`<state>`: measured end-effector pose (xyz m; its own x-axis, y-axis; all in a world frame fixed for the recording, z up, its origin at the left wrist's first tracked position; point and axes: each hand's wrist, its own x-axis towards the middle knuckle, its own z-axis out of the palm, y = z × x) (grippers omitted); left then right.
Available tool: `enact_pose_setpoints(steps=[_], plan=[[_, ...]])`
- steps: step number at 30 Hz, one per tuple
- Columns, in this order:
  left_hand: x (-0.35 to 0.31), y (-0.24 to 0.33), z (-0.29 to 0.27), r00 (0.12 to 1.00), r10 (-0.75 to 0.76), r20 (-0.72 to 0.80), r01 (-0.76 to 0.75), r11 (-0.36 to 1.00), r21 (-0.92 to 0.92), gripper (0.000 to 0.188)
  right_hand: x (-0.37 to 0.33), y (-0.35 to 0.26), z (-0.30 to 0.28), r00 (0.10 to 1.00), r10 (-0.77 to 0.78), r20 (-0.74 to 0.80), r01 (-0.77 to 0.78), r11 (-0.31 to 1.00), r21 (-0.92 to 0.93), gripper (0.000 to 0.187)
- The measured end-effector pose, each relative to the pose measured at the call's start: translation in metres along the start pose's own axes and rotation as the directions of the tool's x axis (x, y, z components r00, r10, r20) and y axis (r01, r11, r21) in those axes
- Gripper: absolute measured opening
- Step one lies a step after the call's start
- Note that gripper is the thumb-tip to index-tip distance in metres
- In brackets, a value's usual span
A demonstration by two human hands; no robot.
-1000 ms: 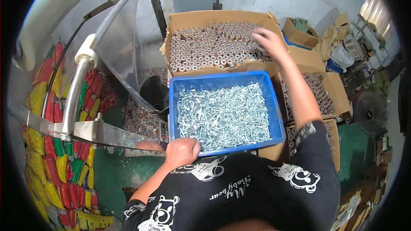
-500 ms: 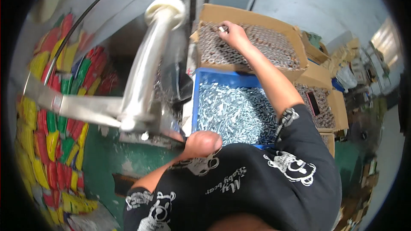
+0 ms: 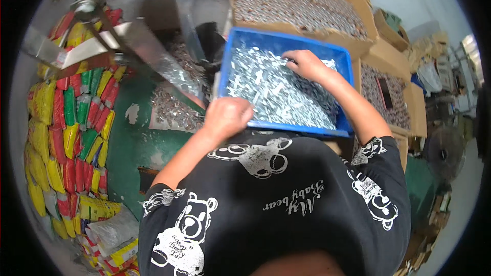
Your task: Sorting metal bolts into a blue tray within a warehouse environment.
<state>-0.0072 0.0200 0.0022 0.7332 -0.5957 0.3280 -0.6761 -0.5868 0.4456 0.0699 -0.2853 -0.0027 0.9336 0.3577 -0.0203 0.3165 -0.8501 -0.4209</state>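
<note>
A blue plastic bin (image 3: 286, 36) is filled with small shiny metal pins (image 3: 271, 89). Over the pins in its far right half hovers or rests my right hand (image 3: 307, 65), its fingers curled and pinched; whatever lies between them is too small to make out. By the near left corner of the bin, my left hand (image 3: 228, 115) is closed in a fist, and its grip is hidden. Behind the bin stands a cardboard box (image 3: 307, 31) packed with rows of small brownish-grey cylindrical parts (image 3: 296, 5).
At the right, another cardboard box (image 3: 418, 107) holds similar parts with a phone (image 3: 384, 93) lying on them. A metal machine arm (image 3: 97, 10) reaches in at upper left, above scattered metal parts (image 3: 174, 107). Red, yellow and green packets (image 3: 71, 138) are piled at the far left.
My right hand has come from the cardboard box, where it held a small light piece, to the blue bin. The view has shifted, and more of my left fist shows.
</note>
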Motion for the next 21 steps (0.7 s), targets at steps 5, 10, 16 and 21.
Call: enact_pose_setpoints(steps=[5, 10, 16, 21], plan=[[0.004, 0.004, -0.001, 1.0, -0.017, 0.025, 0.016, 0.998, 0.054, 0.027, -0.077, 0.042, 0.029, 0.991, -0.006, 0.137, 0.04, 0.968, -0.247, 0.055], [0.004, 0.006, 0.001, 0.998, -0.039, 0.051, 0.035, 0.996, 0.087, 0.021, -0.067, 0.041, 0.036, 0.969, -0.001, 0.247, 0.064, 0.966, -0.249, 0.04], [0.003, 0.011, 0.007, 1.0, -0.019, -0.01, 0.02, 0.996, 0.087, 0.022, -0.066, 0.06, 0.033, 0.989, -0.041, 0.14, 0.048, 0.998, -0.051, 0.017], [0.002, 0.014, 0.007, 0.998, -0.055, -0.001, 0.055, 0.993, 0.106, 0.023, -0.064, 0.058, 0.024, 0.998, -0.047, 0.037, 0.047, 0.999, -0.012, 0.02]])
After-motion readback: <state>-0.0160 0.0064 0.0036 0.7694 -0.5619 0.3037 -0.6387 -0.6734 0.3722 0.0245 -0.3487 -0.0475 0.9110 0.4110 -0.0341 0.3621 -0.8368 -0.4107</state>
